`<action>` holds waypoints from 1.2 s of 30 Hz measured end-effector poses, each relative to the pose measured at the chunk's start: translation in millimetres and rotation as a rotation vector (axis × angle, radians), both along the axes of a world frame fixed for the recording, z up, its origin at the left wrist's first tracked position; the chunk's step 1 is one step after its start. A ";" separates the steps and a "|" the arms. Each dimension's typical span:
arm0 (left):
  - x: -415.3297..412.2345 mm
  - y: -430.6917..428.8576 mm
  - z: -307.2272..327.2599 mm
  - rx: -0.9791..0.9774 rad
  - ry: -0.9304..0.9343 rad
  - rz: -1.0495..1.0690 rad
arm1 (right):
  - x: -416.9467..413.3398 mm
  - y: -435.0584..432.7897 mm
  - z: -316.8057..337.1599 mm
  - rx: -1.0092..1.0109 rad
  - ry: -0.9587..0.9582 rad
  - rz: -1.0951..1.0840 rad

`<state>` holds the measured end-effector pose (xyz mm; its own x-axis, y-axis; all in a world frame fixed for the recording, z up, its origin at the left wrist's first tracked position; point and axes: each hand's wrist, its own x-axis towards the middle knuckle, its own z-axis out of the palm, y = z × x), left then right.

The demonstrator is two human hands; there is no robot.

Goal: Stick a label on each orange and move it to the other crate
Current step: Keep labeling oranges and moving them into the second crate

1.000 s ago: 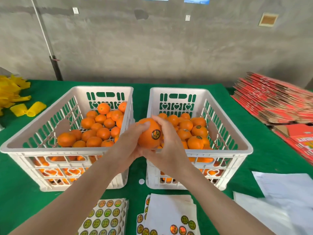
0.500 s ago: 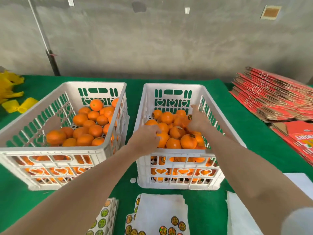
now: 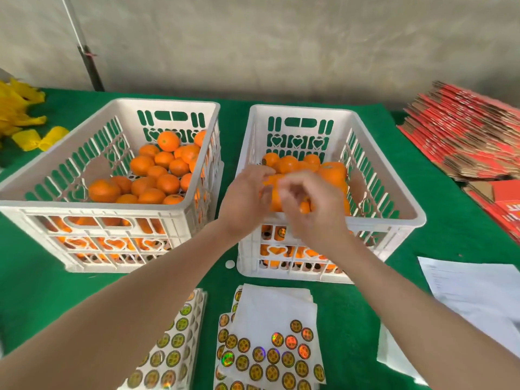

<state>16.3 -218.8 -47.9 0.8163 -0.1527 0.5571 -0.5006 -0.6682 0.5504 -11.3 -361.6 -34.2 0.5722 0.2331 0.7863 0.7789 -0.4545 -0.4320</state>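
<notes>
Right hand (image 3: 312, 209) drawn back to right crate's (image 3: 394, 219) near rim, meeting left hand (image 3: 244, 198); both hands' fingers curl over oranges (image 3: 332, 173), blurred, so hold cannot be told.

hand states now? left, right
Left hand: above right crate, fingertips hidden, cannot tell.
Right hand: motion-blurred, fingers curled, cannot tell.

The left forearm (image 3: 135, 319) and right forearm (image 3: 408, 305), both bare, stretch forward and converge. The left grip (image 3: 244, 199) shows its back, fingers pointing ahead. Just beside it the right grip (image 3: 312, 209) is motion-blurred with its fingers curled. Whether either holds anything is unclear.
</notes>
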 end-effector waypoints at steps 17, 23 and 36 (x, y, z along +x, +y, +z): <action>-113.4 35.9 -149.9 -0.089 0.947 0.212 | -95.9 1.6 -170.6 -0.378 0.984 -0.058; -111.9 29.7 -142.6 -0.304 1.166 0.259 | -106.4 6.6 -170.4 -0.266 0.862 -0.105; -115.5 19.4 -131.1 -0.451 1.195 0.272 | -128.8 29.5 -162.9 -0.236 0.615 -0.218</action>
<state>-99.2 -199.4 -179.0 0.8141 0.1030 -0.5715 0.5721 -0.3112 0.7588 -140.1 -332.2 -197.0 0.9508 0.1873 0.2467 0.3047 -0.7089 -0.6361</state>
